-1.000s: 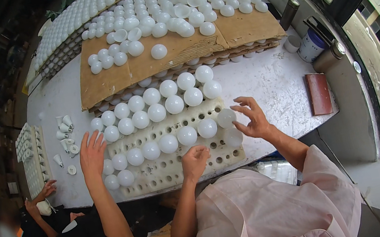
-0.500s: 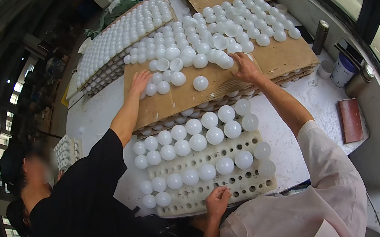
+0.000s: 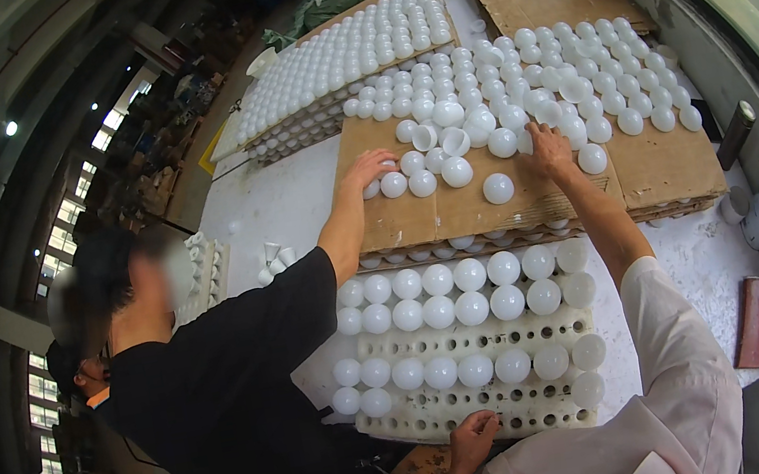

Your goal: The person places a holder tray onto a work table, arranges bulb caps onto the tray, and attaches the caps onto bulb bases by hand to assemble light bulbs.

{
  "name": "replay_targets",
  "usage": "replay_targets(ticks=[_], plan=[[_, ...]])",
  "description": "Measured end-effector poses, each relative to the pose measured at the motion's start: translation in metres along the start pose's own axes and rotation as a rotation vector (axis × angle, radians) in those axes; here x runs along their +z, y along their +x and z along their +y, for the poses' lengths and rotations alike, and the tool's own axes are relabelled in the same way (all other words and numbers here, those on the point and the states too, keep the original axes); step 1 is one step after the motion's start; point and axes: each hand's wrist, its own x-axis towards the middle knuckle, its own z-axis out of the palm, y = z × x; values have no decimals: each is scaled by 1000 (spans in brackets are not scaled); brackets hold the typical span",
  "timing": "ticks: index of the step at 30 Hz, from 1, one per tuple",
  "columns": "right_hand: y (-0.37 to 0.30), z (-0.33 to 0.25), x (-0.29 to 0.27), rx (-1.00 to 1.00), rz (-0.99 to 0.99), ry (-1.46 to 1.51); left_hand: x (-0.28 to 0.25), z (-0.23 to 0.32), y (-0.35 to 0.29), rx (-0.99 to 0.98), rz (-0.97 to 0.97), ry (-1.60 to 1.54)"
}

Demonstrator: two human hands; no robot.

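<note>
My right hand [image 3: 550, 151] reaches over the brown cardboard [image 3: 397, 219], its fingers curled around a white bulb cover [image 3: 525, 142] at the near edge of a crowd of such hollow domes. Its fingertips are partly hidden. One loose bulb cover [image 3: 498, 188] lies on the cardboard to the left of this hand. Close to my body, my left hand [image 3: 476, 437] is closed, fingertips pressed together, over the near edge of a pale rack [image 3: 531, 403] with rows of holes. Whatever it may hold is hidden. White bulb covers [image 3: 471, 308] stand in rows on the racks.
At the left a co-worker in a black shirt [image 3: 223, 386] rests a hand [image 3: 368, 170] beside loose covers. Stacked trays of covers [image 3: 347, 50] stand at the far left. A dark red box [image 3: 756, 323] and a metal flask [image 3: 737, 131] are at the right, by the wall.
The view has turned, so the scene sits further right and lower. My right hand has shifted left across the covers, uncovering one at its right. My left hand stays near the rack's edge.
</note>
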Motion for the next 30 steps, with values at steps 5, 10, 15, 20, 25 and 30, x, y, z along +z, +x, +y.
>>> replay_targets(ticks=[5,10,15,20,25,30], plan=[[-39,-11,2,-296,27,59,-1,-11,17,140,-36,74],[-44,-8,5,-476,104,208,6,20,20,242,-76,142],[-49,-7,8,-403,446,594,7,32,13,303,-85,71],[-69,40,7,-106,313,1460,-7,58,17,409,-100,-101],[-152,70,4,55,-77,2146,-57,122,41,673,138,-199],[-246,96,-19,1,-13,2011,-123,151,121,713,352,-359]])
